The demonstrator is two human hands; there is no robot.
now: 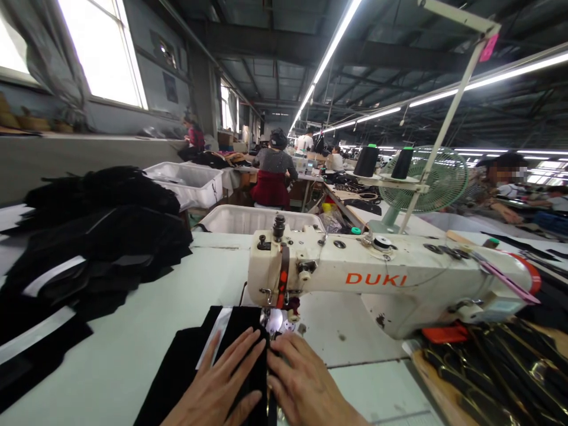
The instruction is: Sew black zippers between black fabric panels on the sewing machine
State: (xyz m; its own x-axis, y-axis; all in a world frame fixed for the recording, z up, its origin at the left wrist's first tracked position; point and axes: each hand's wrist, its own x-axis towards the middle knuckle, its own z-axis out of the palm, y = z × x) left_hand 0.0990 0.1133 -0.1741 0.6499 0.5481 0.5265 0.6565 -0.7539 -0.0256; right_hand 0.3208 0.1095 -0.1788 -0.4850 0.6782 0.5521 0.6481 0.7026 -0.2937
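Note:
A black fabric piece (177, 361) with a white strip (217, 334) across it lies under the sewing machine's needle area (268, 316). Spread flat on this fabric, my left hand (226, 376) presses it down, its fingers pointing at the needle. My right hand (302, 376) is just beside it, with bent fingers closed on a narrow black zipper (270, 408) that runs along the fabric's right edge. Gold glints show on the zipper, but most of it is hidden under my fingers. The white machine head (328, 266) stands right in front of both hands.
Black cut pieces (110, 248) are heaped on the left of the table. More gold-edged black zippers (492, 373) lie at the lower right. Thread cones (366, 161), a green fan (423, 177) and a white bin (261, 220) stand beyond the machine. Other people sit farther off.

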